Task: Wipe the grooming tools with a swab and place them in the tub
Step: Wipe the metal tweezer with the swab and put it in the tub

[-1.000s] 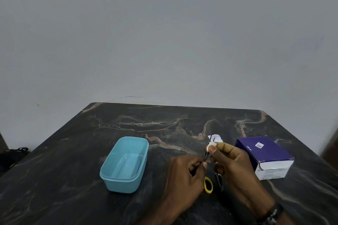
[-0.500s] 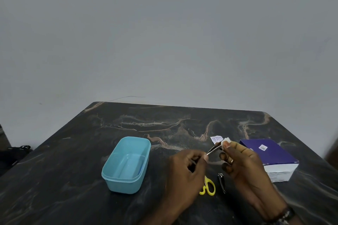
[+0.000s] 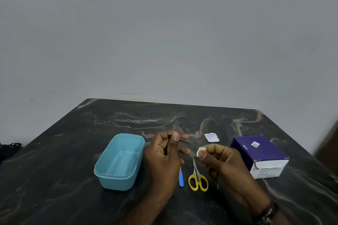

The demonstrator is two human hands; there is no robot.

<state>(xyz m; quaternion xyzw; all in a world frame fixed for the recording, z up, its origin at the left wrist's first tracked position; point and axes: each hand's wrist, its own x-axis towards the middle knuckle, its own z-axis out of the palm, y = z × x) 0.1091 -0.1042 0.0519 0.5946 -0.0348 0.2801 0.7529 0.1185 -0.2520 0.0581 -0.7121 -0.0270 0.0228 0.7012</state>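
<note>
My left hand [image 3: 164,153] pinches a thin metal tool, probably tweezers [image 3: 183,140], whose tip points right, just right of the empty light-blue tub [image 3: 102,167]. My right hand [image 3: 223,162] pinches a small white swab [image 3: 200,151] a short way from the tool's tip. On the table below my hands lie a blue-handled file [image 3: 181,178], yellow-handled scissors [image 3: 197,179] and a metal nail clipper [image 3: 215,181], partly hidden by my right hand.
A purple and white box [image 3: 259,153] stands at the right on the dark marbled table [image 3: 54,170]. A torn white swab wrapper [image 3: 211,137] lies behind my right hand. A grey wall rises behind the table.
My hands have drawn apart: the swab has come off the metal tool, and my left hand has carried the tool left toward the tub. The file and scissors now show fully.
</note>
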